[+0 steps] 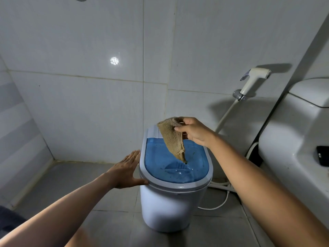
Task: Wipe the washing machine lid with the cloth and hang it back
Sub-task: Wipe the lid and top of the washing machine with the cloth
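In a tiled bathroom corner we're standing over a small washing machine [170,202] on the floor, a toilet cistern [293,139] off to our right and a bidet sprayer [252,81] clipped to the wall behind. Its translucent blue lid [160,163] is down and closed, with dark specks scattered over it, so by our reading the wiping is only about to start. Our left hand [126,172] lies flat with fingers straight and spread, the thumb touching the grey rim at the machine's left side — steadying it, we'd say. Our right hand [193,130] is up above the back of the lid, pinching the brown ribbed cloth [173,138] by its top edge between thumb and fingers. The cloth hangs limp in a long drooping fold, its lowest corner just at the lid's surface. It looks soft and light — no stiffness at all, so a pinch carries it but won't scrub. For wiping we'd want it bunched under a flat palm; for hanging, a corner hold like this one serves.
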